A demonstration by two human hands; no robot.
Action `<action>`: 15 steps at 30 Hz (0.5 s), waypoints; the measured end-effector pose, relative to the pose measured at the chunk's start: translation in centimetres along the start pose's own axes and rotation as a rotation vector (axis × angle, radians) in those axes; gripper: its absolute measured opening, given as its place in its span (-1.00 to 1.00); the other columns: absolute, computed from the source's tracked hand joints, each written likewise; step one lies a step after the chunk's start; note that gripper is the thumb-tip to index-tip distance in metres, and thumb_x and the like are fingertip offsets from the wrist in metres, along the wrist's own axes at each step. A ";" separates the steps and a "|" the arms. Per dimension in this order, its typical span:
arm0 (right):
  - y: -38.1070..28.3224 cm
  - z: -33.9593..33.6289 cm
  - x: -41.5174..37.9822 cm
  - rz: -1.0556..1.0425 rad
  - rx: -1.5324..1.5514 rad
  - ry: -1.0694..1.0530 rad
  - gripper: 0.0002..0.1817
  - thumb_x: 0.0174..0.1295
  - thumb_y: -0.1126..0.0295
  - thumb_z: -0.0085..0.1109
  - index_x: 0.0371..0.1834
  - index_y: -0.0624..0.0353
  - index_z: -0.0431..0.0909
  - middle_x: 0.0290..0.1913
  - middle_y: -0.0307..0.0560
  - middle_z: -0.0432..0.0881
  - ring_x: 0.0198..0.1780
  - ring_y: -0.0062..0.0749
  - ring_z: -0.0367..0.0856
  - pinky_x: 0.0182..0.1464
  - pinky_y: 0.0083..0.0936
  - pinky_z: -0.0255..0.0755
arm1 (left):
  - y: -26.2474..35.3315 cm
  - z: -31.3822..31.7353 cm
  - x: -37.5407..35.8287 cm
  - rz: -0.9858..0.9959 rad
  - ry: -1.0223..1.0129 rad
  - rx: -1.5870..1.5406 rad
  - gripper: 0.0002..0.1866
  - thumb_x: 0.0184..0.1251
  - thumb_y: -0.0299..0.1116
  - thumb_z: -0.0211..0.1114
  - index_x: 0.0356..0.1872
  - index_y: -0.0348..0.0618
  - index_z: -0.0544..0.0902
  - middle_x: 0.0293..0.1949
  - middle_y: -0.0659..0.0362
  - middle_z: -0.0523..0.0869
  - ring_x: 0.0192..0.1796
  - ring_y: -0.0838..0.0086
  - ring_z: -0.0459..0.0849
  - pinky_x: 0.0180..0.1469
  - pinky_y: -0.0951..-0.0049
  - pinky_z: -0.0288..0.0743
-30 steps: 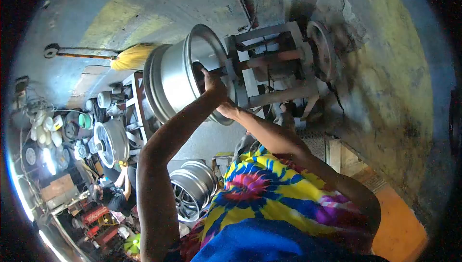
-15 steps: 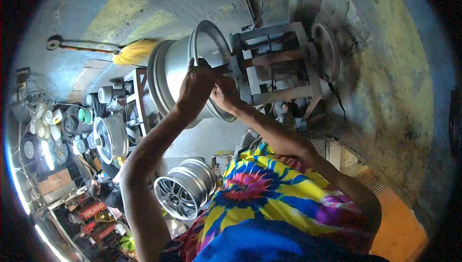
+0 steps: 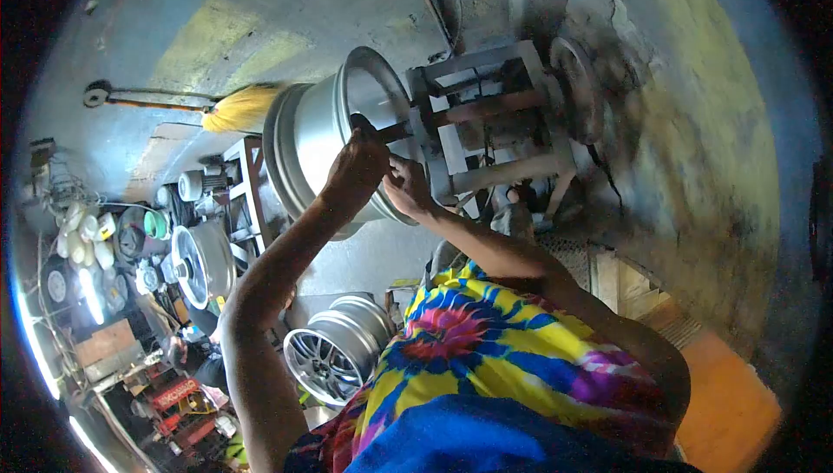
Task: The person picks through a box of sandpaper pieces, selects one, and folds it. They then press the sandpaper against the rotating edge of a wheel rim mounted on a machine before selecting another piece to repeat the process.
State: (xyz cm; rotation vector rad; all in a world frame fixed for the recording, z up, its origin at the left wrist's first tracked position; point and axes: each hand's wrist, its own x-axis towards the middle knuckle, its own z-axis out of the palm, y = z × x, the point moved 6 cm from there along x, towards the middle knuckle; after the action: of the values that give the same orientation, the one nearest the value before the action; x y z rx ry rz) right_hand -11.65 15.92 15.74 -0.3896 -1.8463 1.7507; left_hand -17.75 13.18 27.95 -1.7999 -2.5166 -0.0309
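A large silver wheel rim (image 3: 314, 139) sits on the shaft of a grey metal-framed machine (image 3: 486, 121). My left hand (image 3: 356, 165) is closed over the rim's near lip, close to where the shaft (image 3: 395, 132) enters. Just beside it, my right hand (image 3: 406, 187) has its fingers curled on the same lip, below the shaft. Both arms reach up from my tie-dye shirt (image 3: 486, 347).
A second spoked rim (image 3: 334, 351) lies near my left elbow, a third (image 3: 201, 263) stands farther left among tools and clutter. A yellow broom (image 3: 234, 107) lies on the concrete floor. Another person (image 3: 186, 353) crouches at lower left. A rough wall (image 3: 694, 143) is at right.
My left hand has pulled out from inside the rim and now grips its lip. My right hand has shifted up close beside it. The rim has stayed on the shaft.
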 end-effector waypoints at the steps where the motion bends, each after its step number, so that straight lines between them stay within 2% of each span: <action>1: 1.0 0.0 -0.5 0.007 0.000 0.004 -0.75 0.22 0.49 0.23 -0.03 0.22 0.59 -0.52 -0.12 0.57 -0.54 -0.63 0.37 -0.46 -0.53 0.27 | 0.4 0.5 0.0 0.018 -0.101 0.033 -0.95 0.00 -0.52 0.27 -0.46 -0.22 0.63 -0.41 -0.01 0.64 -0.13 0.17 0.67 -0.05 0.24 0.56; 2: 1.7 0.1 -0.7 0.167 0.233 -0.075 -0.79 0.22 0.41 0.29 -0.10 0.19 0.62 -0.45 -0.14 0.61 -0.48 -0.58 0.43 -0.38 -0.52 0.35 | 0.9 0.7 -0.2 0.031 -0.200 0.068 -0.95 0.00 -0.50 0.28 -0.47 -0.20 0.64 -0.43 0.00 0.65 -0.18 0.18 0.69 -0.13 0.27 0.59; 3: 2.2 0.3 -0.8 0.324 0.466 -0.161 -0.80 0.23 0.32 0.36 -0.17 0.17 0.64 -0.39 -0.15 0.65 -0.42 -0.53 0.50 -0.29 -0.52 0.43 | 1.0 0.5 0.0 0.023 -0.201 0.067 -0.95 0.00 -0.50 0.28 -0.47 -0.20 0.64 -0.43 0.00 0.65 -0.18 0.18 0.69 -0.13 0.27 0.59; 4: 2.2 -0.8 -0.9 0.522 0.088 -0.431 -0.77 0.23 0.27 0.36 -0.15 0.15 0.65 -0.30 -0.23 0.69 -0.33 -0.62 0.52 -0.22 -0.56 0.44 | 0.9 0.5 0.1 0.002 -0.205 -0.031 -0.96 0.00 -0.47 0.29 -0.48 -0.17 0.64 -0.43 0.02 0.65 -0.22 0.21 0.70 -0.19 0.28 0.59; 5: 1.6 -1.0 -0.9 0.438 0.360 -0.316 -0.74 0.25 0.22 0.35 -0.13 0.15 0.67 -0.30 -0.30 0.71 -0.28 -0.63 0.57 -0.18 -0.58 0.46 | 0.7 0.5 0.1 -0.024 -0.211 -0.132 -0.96 0.01 -0.45 0.30 -0.49 -0.15 0.64 -0.44 0.04 0.66 -0.26 0.23 0.71 -0.26 0.29 0.59; 6: 2.1 -0.7 -0.6 0.420 0.427 -0.324 -0.72 0.25 0.20 0.35 -0.13 0.15 0.69 -0.29 -0.30 0.72 -0.25 -0.63 0.58 -0.16 -0.58 0.46 | 1.1 0.2 0.6 0.209 -0.112 0.075 -0.92 0.04 -0.40 0.32 -0.47 -0.16 0.63 -0.43 0.08 0.67 -0.30 0.25 0.72 -0.28 0.30 0.58; 7: 2.8 -0.6 -0.2 0.403 0.497 -0.329 -0.71 0.26 0.17 0.34 -0.12 0.15 0.70 -0.28 -0.30 0.74 -0.23 -0.63 0.60 -0.14 -0.58 0.47 | 0.0 1.4 0.9 0.187 -0.152 0.052 -0.82 0.04 -0.34 0.36 -0.35 -0.17 0.65 -0.42 0.10 0.67 -0.28 0.27 0.73 -0.29 0.32 0.58; 8: 0.7 -1.6 0.4 0.460 0.426 -0.447 -0.71 0.34 0.31 0.26 0.04 0.22 0.67 -0.09 -0.25 0.74 -0.07 -0.67 0.60 0.00 -0.65 0.47 | -1.6 3.5 1.2 0.183 -0.182 0.020 -0.53 -0.04 -0.28 0.40 -0.01 -0.05 0.55 -0.45 0.06 0.65 -0.28 0.17 0.66 -0.18 0.23 0.54; 9: 1.4 -1.4 0.7 0.374 0.324 -0.465 -0.72 0.36 0.30 0.24 0.04 0.20 0.67 -0.08 -0.24 0.73 -0.06 -0.66 0.60 0.02 -0.63 0.47 | -2.7 5.3 1.2 0.183 -0.211 -0.014 -0.19 -0.12 -0.23 0.44 0.33 0.06 0.45 -0.47 0.02 0.62 -0.28 0.07 0.59 -0.08 0.14 0.50; 11: 3.3 -0.9 0.5 0.443 0.342 -0.459 -0.72 0.37 0.30 0.23 0.05 0.19 0.67 -0.05 -0.25 0.72 -0.06 -0.66 0.60 0.04 -0.63 0.46 | -2.0 3.8 2.2 0.223 -0.334 0.031 -0.15 -0.12 -0.19 0.46 0.37 0.09 0.42 -0.45 0.07 0.66 -0.32 0.12 0.63 -0.16 0.16 0.50; 12: 2.5 -1.3 0.7 0.464 0.418 -0.475 -0.72 0.37 0.30 0.23 0.07 0.17 0.66 -0.03 -0.27 0.71 -0.05 -0.66 0.60 0.04 -0.64 0.45 | -1.3 3.2 2.7 0.219 -0.346 0.061 -0.21 -0.02 -0.17 0.43 0.36 0.08 0.43 -0.43 0.11 0.68 -0.38 0.10 0.67 -0.23 0.13 0.50; 13: 2.2 -1.6 0.7 0.466 0.416 -0.476 -0.72 0.37 0.30 0.23 0.07 0.17 0.66 -0.03 -0.27 0.71 -0.05 -0.66 0.60 0.04 -0.64 0.45 | -0.5 2.3 3.3 0.217 -0.345 0.058 -0.21 -0.02 -0.17 0.43 0.36 0.08 0.43 -0.43 0.11 0.68 -0.38 0.10 0.67 -0.23 0.13 0.50; 15: 1.7 -1.9 0.3 0.516 0.432 -0.497 -0.74 0.36 0.30 0.24 0.04 0.15 0.66 -0.03 -0.30 0.71 -0.05 -0.64 0.59 0.05 -0.64 0.44 | 0.5 1.8 3.8 0.145 -0.536 0.172 -0.67 0.07 -0.28 0.42 -0.12 -0.14 0.67 -0.23 0.06 0.74 -0.14 0.26 0.78 -0.13 0.10 0.63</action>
State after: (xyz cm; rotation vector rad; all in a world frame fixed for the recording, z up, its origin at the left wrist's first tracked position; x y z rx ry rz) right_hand -11.09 17.83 14.08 -0.2878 -1.6909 2.7354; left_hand -18.53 16.98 26.35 -2.1319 -2.5773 0.7431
